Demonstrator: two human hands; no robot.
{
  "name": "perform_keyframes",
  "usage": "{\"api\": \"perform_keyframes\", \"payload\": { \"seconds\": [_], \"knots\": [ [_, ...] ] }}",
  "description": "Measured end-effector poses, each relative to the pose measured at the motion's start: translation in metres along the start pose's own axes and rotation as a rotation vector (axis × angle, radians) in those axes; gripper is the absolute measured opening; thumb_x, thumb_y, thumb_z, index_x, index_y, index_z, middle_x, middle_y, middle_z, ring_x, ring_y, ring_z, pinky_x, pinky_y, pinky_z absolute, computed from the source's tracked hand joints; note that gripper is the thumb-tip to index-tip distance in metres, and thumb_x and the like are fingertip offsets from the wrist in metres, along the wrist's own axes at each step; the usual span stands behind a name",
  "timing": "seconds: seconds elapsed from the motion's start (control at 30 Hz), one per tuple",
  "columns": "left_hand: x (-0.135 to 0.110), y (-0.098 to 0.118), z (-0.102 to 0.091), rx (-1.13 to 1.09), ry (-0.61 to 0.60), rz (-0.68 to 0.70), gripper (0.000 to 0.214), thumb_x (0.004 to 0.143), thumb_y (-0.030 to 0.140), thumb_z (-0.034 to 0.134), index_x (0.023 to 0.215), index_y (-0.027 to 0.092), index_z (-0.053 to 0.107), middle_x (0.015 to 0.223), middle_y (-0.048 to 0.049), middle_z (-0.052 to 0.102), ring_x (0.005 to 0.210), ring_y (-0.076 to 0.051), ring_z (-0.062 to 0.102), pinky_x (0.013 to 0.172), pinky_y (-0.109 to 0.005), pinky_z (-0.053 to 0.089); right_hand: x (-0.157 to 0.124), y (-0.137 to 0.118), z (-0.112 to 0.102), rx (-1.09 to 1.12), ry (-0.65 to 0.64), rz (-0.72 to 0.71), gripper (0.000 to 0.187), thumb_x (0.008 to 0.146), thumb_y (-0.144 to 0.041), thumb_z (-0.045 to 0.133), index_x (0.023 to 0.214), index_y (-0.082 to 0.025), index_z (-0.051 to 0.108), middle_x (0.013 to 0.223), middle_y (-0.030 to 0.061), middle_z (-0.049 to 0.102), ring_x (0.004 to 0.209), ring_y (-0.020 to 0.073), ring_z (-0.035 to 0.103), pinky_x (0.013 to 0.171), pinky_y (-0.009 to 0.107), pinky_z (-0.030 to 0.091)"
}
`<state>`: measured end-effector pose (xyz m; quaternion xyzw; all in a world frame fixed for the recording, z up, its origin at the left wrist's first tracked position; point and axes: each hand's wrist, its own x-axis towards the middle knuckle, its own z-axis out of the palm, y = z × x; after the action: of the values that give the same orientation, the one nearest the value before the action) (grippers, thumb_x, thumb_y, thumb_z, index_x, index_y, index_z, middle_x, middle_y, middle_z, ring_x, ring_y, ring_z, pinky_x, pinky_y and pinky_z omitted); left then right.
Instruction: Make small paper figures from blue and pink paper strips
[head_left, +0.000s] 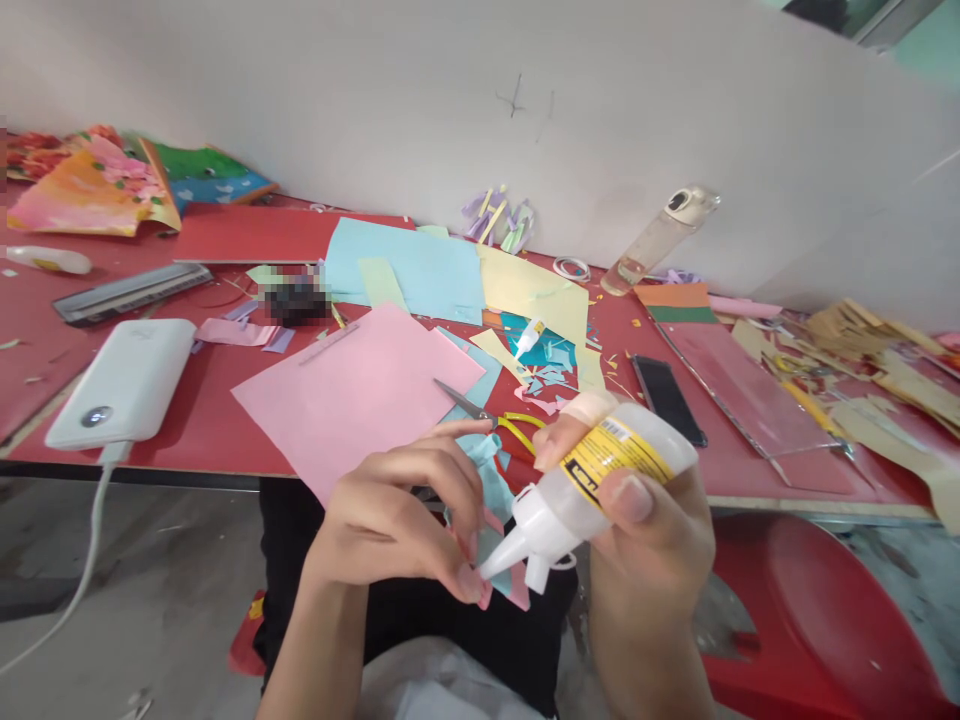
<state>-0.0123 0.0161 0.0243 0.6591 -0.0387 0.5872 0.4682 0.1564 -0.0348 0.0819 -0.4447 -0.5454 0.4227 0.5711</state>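
Just above the person's black-clad lap (409,620), two hands work close together. The left hand (409,515) is nearly closed, thumb and fingertips pinched on one small pink paper piece (485,595). The right hand (656,510) is curled round one glue bottle (615,465) of smooth, translucent plastic with a yellow label, tilted so that its tapering white nozzle points down at the pinched paper; whether the tip touches cannot be told. Behind the fingers hangs some crinkled light-blue paper (491,475), partly hidden.

To the right stands one rounded, glossy red stool (825,610). On the red surface (199,415), next beyond the hands, lies one pair of scissors (480,411) with grey metal blades and yellow handles, its point over one flat pink sheet (367,370). One white power bank (124,385), a round-cornered block with one cable plugged in, lies to the left; one flat black phone (667,398) lies to the right.

Farther back, a second, smaller glue bottle (531,337) lies among thin, ragged scraps. Behind it are one light-blue sheet (420,265), one pale yellow sheet (536,285) and one clear, cylindrical drink bottle (651,245), near a plain pale wall (337,110).
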Motion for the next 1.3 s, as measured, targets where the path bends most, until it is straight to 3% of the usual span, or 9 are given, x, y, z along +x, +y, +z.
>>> {"api": "perform_keyframes", "payload": {
  "seconds": [0.1, 0.4, 0.57, 0.77, 1.3],
  "knots": [
    [0.001, 0.0, 0.0, 0.003, -0.007, 0.003, 0.027, 0.092, 0.019, 0.075, 0.066, 0.016, 0.066, 0.067, 0.002, 0.065, 0.072, -0.013, 0.07, 0.113, -0.051, 0.051, 0.0, -0.001, 0.002, 0.053, 0.073, -0.056, 0.032, 0.084, -0.055, 0.073, 0.076, -0.024, 0.072, 0.063, 0.0015, 0.06, 0.05, 0.0163, 0.05, 0.045, 0.032, 0.039],
    [0.002, 0.002, 0.002, 0.016, -0.011, -0.007, 0.029, 0.094, 0.02, 0.072, 0.066, 0.018, 0.065, 0.066, 0.0027, 0.064, 0.072, -0.012, 0.07, 0.112, -0.051, 0.051, 0.002, -0.002, 0.005, 0.111, 0.102, -0.049, 0.029, 0.081, -0.051, 0.078, 0.073, -0.024, 0.073, 0.057, -0.0004, 0.055, 0.046, 0.014, 0.041, 0.042, 0.029, 0.032],
    [0.001, 0.002, 0.002, 0.014, -0.011, -0.003, 0.027, 0.092, 0.019, 0.074, 0.066, 0.017, 0.065, 0.066, 0.0026, 0.065, 0.07, -0.012, 0.069, 0.112, -0.05, 0.051, 0.004, -0.003, 0.005, 0.179, 0.035, -0.06, 0.023, 0.077, -0.046, 0.083, 0.074, -0.024, 0.077, 0.064, 0.0, 0.063, 0.051, 0.0145, 0.048, 0.045, 0.029, 0.034],
    [0.002, 0.002, 0.002, 0.006, -0.009, -0.004, 0.03, 0.095, 0.019, 0.071, 0.066, 0.017, 0.066, 0.065, 0.0021, 0.064, 0.071, -0.012, 0.07, 0.112, -0.05, 0.05, 0.003, -0.005, 0.007, 0.199, 0.086, -0.035, 0.021, 0.078, -0.044, 0.083, 0.074, -0.025, 0.076, 0.063, -0.0008, 0.062, 0.049, 0.014, 0.047, 0.044, 0.028, 0.033],
    [0.0, -0.002, 0.003, -0.039, -0.05, 0.001, 0.029, 0.097, 0.021, 0.067, 0.069, 0.018, 0.068, 0.065, 0.0005, 0.066, 0.068, -0.014, 0.069, 0.111, -0.054, 0.049, 0.017, -0.002, 0.0, 0.274, -0.187, 0.177, 0.027, 0.081, -0.044, 0.08, 0.074, -0.019, 0.073, 0.059, -0.0028, 0.059, 0.045, 0.0088, 0.044, 0.04, 0.023, 0.028]
  ]
}}
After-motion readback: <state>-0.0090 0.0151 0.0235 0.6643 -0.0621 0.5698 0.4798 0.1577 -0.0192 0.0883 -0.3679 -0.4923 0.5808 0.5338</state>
